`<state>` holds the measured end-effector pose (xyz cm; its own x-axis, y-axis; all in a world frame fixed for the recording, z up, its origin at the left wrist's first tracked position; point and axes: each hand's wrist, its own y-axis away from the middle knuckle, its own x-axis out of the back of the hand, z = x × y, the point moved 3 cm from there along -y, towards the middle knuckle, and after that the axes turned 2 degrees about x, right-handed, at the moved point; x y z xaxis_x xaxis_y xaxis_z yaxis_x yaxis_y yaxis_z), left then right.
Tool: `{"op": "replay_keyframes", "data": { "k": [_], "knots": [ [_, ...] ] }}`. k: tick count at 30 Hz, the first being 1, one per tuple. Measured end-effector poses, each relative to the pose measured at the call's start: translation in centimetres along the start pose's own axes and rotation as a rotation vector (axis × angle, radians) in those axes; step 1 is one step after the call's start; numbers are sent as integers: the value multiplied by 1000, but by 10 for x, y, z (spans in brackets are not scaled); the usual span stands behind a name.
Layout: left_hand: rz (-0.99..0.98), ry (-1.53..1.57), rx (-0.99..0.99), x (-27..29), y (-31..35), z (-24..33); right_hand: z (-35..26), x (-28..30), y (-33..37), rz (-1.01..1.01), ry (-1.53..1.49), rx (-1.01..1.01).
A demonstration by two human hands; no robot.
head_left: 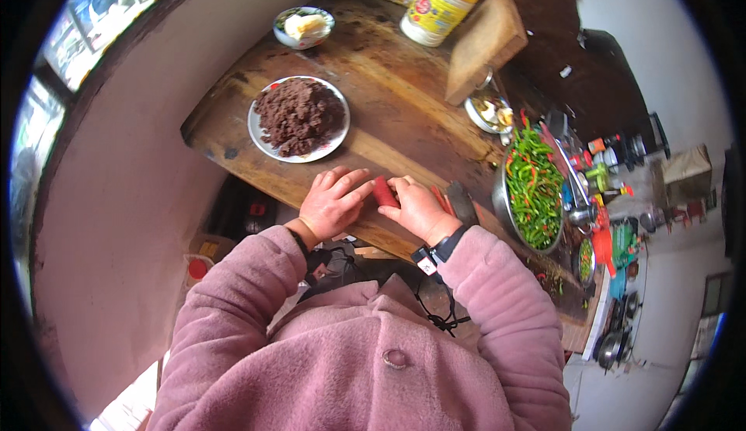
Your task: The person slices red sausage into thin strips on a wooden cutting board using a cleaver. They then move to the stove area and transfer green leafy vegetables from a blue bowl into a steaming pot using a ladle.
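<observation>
Left hand (pixel 332 202): centre of the frame, palm down on the wooden table (pixel 404 105), fingers curled loosely with the tips resting against the left end of a red sausage (pixel 384 192). The sleeve is pink fleece.

Right hand (pixel 420 207): just right of centre, fingers bent and closed over the right end of the red sausage, thumb side toward the left hand. A dark watch band sits at the wrist.

Red sausage: short red piece, centre of the frame, lying on the table near its front edge, between the two hands and touched by both.

Knife (pixel 461 202): dark blade, just right of the right hand, lying flat on the table; thin red strips lie beside it.

Plate of dark brown mince (pixel 299 116): round metal plate, left of centre and above the left hand, well apart from it.

Small bowl (pixel 304 27): upper left of the frame, holding pale yellow pieces.

Yellow tin (pixel 437 8): upper centre, round, lying tilted, with a red and white label.

Wooden block (pixel 486 43): upper centre right, just beside the tin, standing on the table.

Small dish (pixel 488 112): below the wooden block, metal, with pale scraps inside.

Metal basin of chillies (pixel 533 190): right of centre, filled with long green chillies and a few red ones.

Bottles and jars (pixel 602 167): right side of the frame, crowded beyond the basin; details too small to tell.
</observation>
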<state>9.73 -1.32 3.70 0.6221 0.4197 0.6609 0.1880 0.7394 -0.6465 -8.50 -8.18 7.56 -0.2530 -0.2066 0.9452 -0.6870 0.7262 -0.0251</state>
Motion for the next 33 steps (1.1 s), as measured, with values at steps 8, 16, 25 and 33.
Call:
{"op": "replay_keyframes", "data": {
  "k": [8,16,25,33],
  "knots": [
    [-269,118,-123,-14,0,10,80,59,179,146,-16,-487],
    [-192,171,-113,-44,-15,44,102,26,228,104,96,-531],
    [-161,217,-141,-46,-22,60,108,38,200,223,49,-493],
    [-122,216,-167,-46,-22,60,101,79,216,387,-401,-451]
  ]
}}
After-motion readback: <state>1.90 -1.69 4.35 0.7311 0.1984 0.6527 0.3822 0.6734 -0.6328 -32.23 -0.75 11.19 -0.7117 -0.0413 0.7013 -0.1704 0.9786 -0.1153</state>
